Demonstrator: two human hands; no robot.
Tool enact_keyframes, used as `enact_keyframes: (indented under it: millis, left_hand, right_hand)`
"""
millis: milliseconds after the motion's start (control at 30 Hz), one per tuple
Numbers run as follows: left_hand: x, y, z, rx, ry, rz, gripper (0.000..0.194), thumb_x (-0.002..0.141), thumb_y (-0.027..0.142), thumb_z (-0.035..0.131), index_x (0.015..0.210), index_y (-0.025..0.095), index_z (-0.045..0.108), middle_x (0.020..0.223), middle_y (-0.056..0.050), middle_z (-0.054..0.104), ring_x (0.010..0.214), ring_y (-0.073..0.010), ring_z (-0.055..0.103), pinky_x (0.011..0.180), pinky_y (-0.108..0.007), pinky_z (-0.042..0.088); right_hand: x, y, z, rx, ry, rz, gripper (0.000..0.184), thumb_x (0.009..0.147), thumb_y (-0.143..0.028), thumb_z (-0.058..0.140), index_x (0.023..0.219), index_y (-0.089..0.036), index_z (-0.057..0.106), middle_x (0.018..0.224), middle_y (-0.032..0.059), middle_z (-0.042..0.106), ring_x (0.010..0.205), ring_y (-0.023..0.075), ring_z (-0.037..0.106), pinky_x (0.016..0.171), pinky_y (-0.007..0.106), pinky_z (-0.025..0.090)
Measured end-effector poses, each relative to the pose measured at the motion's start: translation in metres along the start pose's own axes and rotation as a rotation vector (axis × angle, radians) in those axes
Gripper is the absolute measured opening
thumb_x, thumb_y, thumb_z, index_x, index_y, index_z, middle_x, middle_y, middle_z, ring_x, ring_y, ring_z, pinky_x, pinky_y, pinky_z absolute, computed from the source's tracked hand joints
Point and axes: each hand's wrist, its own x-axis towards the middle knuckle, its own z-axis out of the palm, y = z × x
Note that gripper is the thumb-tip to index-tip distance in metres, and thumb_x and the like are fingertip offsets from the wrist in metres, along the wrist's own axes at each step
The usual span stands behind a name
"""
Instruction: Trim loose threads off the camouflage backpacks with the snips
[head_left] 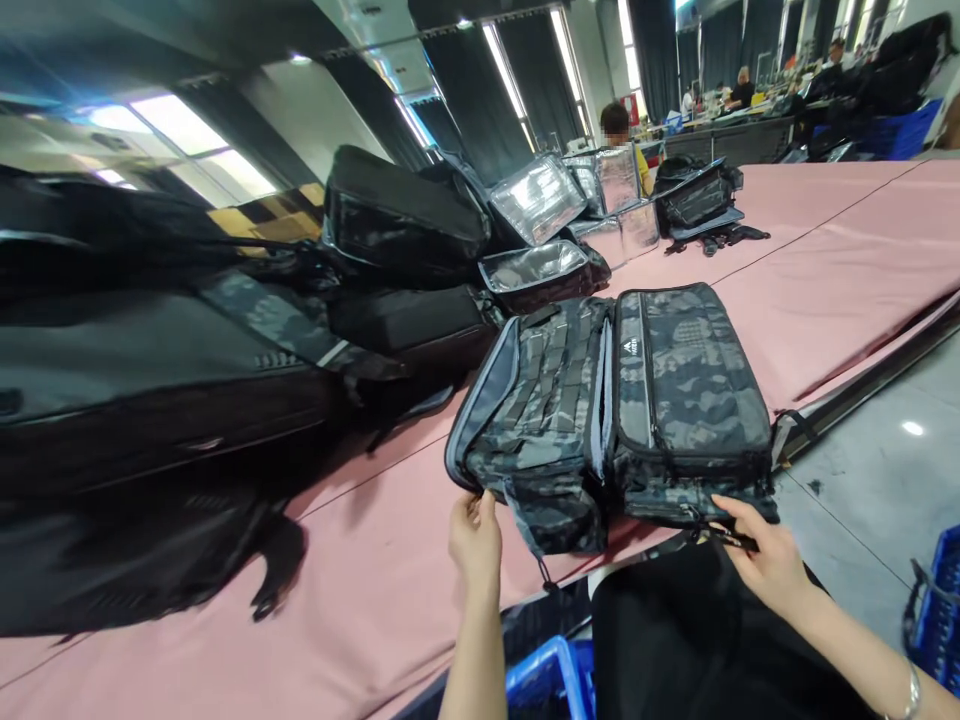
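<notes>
A dark grey camouflage backpack [697,370] lies on the pink-covered table in front of me, its two halves side by side. The left half has rows of webbing and a grey-lined edge; a logo patch marks the right half. My left hand [476,535] is closed, with thumb and fingers pinching the lower left edge of the backpack. At the lower right side, my right hand [761,555] has its fingers closed around a slim dark piece [731,537], which I cannot make out as a strap or a tool. Its index finger rests against the fabric.
Black bags [187,400] are piled along the left of the pink table [375,580]. Silver-lined bags [540,200] and another backpack [694,195] stand farther back. Blue crates [551,675] are below the table edge. Beyond the table sits a person [616,125].
</notes>
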Motion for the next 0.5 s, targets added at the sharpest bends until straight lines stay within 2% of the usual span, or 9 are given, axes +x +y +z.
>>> enact_keyframes:
  millis: [67, 167, 233, 400, 500]
  left_hand:
    - [-0.010, -0.006, 0.004, -0.071, 0.020, -0.004, 0.045, 0.076, 0.038, 0.049, 0.113, 0.011, 0.051, 0.103, -0.011, 0.059, 0.093, -0.0198, 0.056, 0.085, -0.032, 0.042]
    - [-0.033, -0.015, 0.012, -0.161, 0.028, -0.027, 0.047, 0.078, 0.039, 0.046, 0.115, 0.010, 0.050, 0.111, -0.013, 0.055, 0.096, -0.0196, 0.055, 0.086, -0.032, 0.042]
    - [-0.050, -0.019, 0.016, -0.220, 0.013, -0.040, 0.045, 0.079, 0.042, 0.044, 0.110, 0.010, 0.053, 0.108, -0.012, 0.056, 0.095, -0.0195, 0.054, 0.086, -0.032, 0.042]
    - [-0.087, -0.025, 0.015, -0.355, -0.077, -0.042, 0.046, 0.083, 0.053, 0.039, 0.090, 0.011, 0.056, 0.083, -0.005, 0.057, 0.081, -0.0163, 0.053, 0.075, -0.027, 0.044]
    - [-0.101, -0.030, 0.009, -0.406, -0.141, -0.042, 0.046, 0.083, 0.054, 0.041, 0.093, 0.012, 0.057, 0.087, -0.005, 0.059, 0.085, -0.0154, 0.054, 0.078, -0.025, 0.043]
  right_hand:
    - [-0.008, -0.006, 0.003, 0.014, 0.006, 0.009, 0.036, 0.085, -0.014, 0.046, 0.121, -0.015, 0.046, 0.059, -0.0038, 0.050, 0.051, 0.0066, 0.052, 0.051, 0.017, 0.040]
    - [-0.009, -0.011, 0.000, 0.010, 0.006, 0.010, 0.035, 0.087, -0.017, 0.045, 0.121, -0.015, 0.046, 0.058, -0.0036, 0.049, 0.051, 0.0060, 0.051, 0.050, 0.015, 0.041]
    - [-0.008, -0.013, -0.004, 0.004, -0.009, 0.005, 0.035, 0.087, -0.019, 0.046, 0.122, -0.016, 0.045, 0.057, -0.0041, 0.047, 0.050, 0.0060, 0.050, 0.050, 0.014, 0.041]
    - [-0.013, -0.010, -0.009, 0.000, -0.076, 0.019, 0.044, 0.086, -0.022, 0.046, 0.129, -0.020, 0.040, 0.059, -0.0044, 0.045, 0.046, 0.0060, 0.046, 0.050, 0.014, 0.045]
    - [-0.017, -0.004, -0.010, 0.004, -0.108, -0.028, 0.047, 0.086, -0.022, 0.045, 0.133, -0.018, 0.037, 0.058, -0.0048, 0.043, 0.042, 0.0050, 0.043, 0.046, 0.012, 0.044]
